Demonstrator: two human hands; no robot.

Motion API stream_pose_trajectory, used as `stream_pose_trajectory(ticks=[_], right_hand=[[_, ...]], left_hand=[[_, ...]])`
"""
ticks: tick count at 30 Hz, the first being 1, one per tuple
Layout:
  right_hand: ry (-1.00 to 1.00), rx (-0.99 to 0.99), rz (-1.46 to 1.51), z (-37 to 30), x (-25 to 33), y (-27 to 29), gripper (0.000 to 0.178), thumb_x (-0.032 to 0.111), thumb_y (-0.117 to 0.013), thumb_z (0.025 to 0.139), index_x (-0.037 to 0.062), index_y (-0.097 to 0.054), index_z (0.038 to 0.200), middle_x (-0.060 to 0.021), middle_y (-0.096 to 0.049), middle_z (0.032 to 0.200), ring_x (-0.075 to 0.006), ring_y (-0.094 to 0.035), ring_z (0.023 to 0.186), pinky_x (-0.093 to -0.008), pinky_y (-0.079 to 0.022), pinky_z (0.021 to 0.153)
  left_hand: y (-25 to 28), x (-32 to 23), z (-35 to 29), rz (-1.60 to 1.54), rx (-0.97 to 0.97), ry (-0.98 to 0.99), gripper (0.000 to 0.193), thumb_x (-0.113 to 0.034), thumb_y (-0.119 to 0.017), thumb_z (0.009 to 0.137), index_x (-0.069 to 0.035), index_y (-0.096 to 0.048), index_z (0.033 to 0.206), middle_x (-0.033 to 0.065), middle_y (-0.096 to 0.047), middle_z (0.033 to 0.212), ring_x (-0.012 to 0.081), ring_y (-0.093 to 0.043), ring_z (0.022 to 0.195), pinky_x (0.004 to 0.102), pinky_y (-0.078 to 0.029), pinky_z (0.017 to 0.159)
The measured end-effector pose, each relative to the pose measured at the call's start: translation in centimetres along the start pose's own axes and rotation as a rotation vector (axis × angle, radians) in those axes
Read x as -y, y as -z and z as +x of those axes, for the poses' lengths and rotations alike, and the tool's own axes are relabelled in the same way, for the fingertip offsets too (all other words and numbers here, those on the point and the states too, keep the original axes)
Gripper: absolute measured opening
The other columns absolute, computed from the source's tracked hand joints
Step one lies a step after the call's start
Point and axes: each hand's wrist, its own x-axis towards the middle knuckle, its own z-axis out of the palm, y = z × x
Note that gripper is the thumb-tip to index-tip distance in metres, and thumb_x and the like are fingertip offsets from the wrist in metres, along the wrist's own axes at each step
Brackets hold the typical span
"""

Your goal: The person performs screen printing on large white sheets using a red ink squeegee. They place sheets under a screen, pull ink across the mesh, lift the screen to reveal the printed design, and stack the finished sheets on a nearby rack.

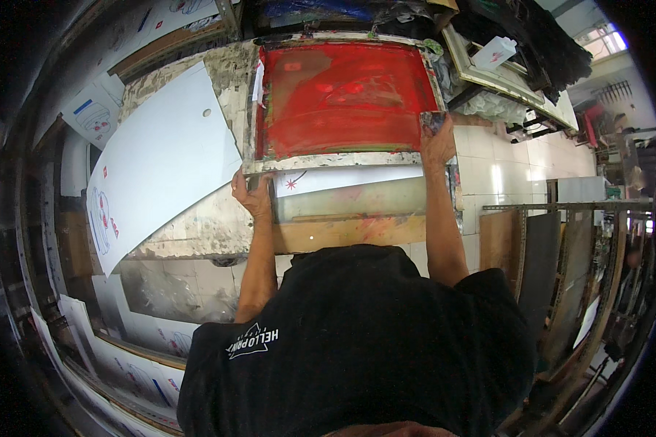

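Observation:
A screen printing frame (328, 163), its mesh smeared with red ink (350, 95), lies over the work table in front of me. My left hand (252, 194) is closed on the frame's near left corner, thumb and fingers around the edge. My right hand (437, 143) grips the frame's right side near its front corner; some of its fingers are hidden. Below the frame's near edge shows a white printed sheet (321, 179) with a red mark, on a greenish base (357, 201). Left of the frame lies a large white sheet (164, 156) with a small hole and printed figures.
Ink-stained table (186, 231) spreads under the large sheet. Racks with printed sheets (149, 379) stand at the left. Shelving with upright boards (539, 255) is at the right. A white bottle (494, 53) sits on a bench at the back right, beside dark cloth (532, 36).

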Motion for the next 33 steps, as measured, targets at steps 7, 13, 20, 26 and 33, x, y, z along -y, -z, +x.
stream_pose_trajectory(ticks=[7,13,20,26,33], right_hand=[[0.113,-0.163,0.127,0.8,3.3,4.7,0.048,0.012,-0.070,0.076,0.0034,-0.053,0.120,-0.0180,-0.059,0.112,-0.0392,-0.057,0.102,-0.0468,-0.046,0.084],[0.251,-0.403,0.277,7.8,6.9,8.1,0.046,0.012,-0.072,0.076,0.0024,-0.056,0.118,-0.0184,-0.062,0.109,-0.0382,-0.059,0.101,-0.0437,-0.047,0.084],[0.268,-0.431,0.335,12.4,9.0,9.2,0.045,0.011,-0.072,0.075,0.0028,-0.056,0.116,-0.0169,-0.063,0.107,-0.0380,-0.060,0.099,-0.0440,-0.047,0.082],[0.240,-0.443,0.341,13.0,9.0,8.9,0.042,0.011,-0.072,0.076,0.0021,-0.057,0.115,-0.0170,-0.064,0.105,-0.0362,-0.062,0.096,-0.0421,-0.048,0.082],[0.258,-0.385,0.335,12.9,9.1,9.1,0.047,0.013,-0.071,0.077,0.0014,-0.053,0.119,-0.0186,-0.061,0.111,-0.0390,-0.059,0.102,-0.0454,-0.047,0.085]], left_hand=[[-0.3,-5.5,3.1,0.076,-0.171,-0.151,0.047,-0.008,-0.086,0.062,0.005,-0.063,0.101,0.0146,-0.056,0.102,0.0274,-0.053,0.094,0.0391,-0.045,0.083],[-1.5,-12.5,9.0,0.003,-0.191,-0.154,0.056,-0.010,-0.086,0.067,0.003,-0.059,0.114,0.0100,-0.061,0.101,0.0195,-0.056,0.095,0.0325,-0.045,0.084],[-2.9,-10.9,4.3,0.215,0.183,-0.446,0.047,-0.019,-0.080,0.072,-0.003,-0.059,0.110,0.0141,-0.062,0.112,0.0326,-0.055,0.110,0.0424,-0.039,0.094],[-6.2,-6.9,-6.9,0.649,0.933,-0.491,0.071,-0.052,-0.058,0.086,-0.008,-0.043,0.140,0.0191,-0.030,0.151,0.0381,-0.029,0.138,0.0529,-0.023,0.110],[-10.6,-6.4,-4.2,0.670,0.917,-0.535,0.074,-0.052,-0.051,0.090,-0.011,-0.031,0.148,0.0172,-0.020,0.156,0.0393,-0.023,0.141,0.0550,-0.018,0.113]])
